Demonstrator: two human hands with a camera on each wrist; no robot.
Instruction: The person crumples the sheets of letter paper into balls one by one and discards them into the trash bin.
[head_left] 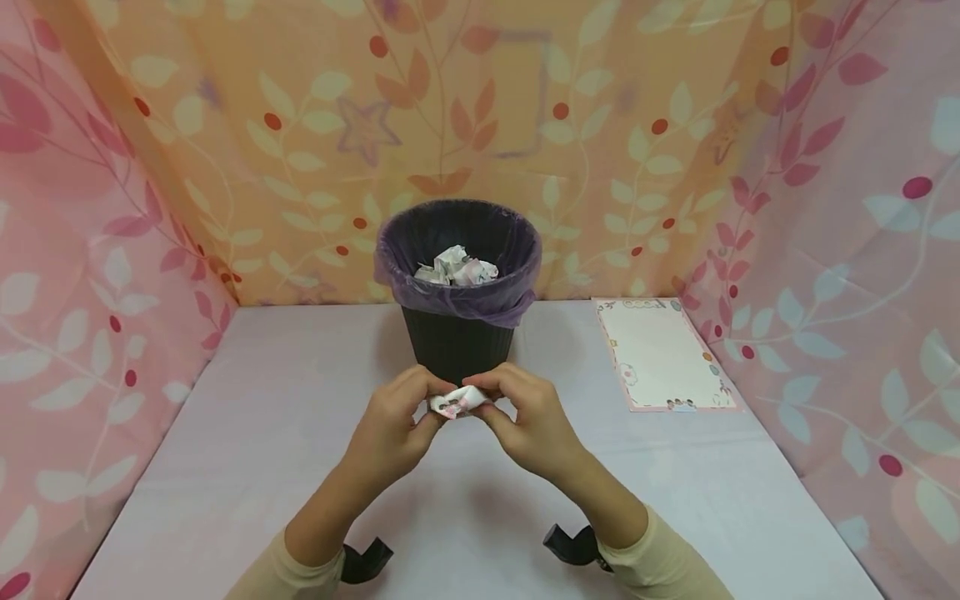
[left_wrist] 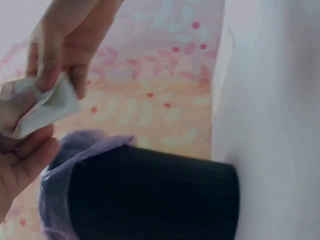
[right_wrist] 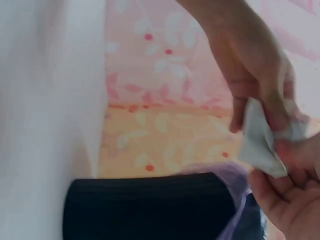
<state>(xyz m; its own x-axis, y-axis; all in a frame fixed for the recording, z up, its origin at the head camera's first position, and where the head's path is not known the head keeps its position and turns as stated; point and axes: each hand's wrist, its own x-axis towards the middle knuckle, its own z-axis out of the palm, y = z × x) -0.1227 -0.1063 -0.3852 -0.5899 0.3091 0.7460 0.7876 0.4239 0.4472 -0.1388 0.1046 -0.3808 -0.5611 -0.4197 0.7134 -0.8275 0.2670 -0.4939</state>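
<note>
Between both hands is a small folded, crumpled piece of paper (head_left: 459, 402), white with pinkish print. My left hand (head_left: 392, 421) pinches its left end between thumb and fingers, while the right hand (head_left: 534, 421) pinches the right end. Both wrist views show the paper (right_wrist: 261, 142) bent, with a pale inner side. Just beyond the hands stands a black bin (head_left: 457, 337) lined with a purple plastic bag (head_left: 480, 307). Several crumpled papers (head_left: 453, 268) lie inside the bin.
A sheet of paper (head_left: 663, 354) with a decorated pink border lies flat at the right on the white table (head_left: 285, 400). Leaf-patterned cloth (head_left: 300, 150) hangs behind and along both sides. Black wrist mounts (head_left: 366, 560) sit below the forearms.
</note>
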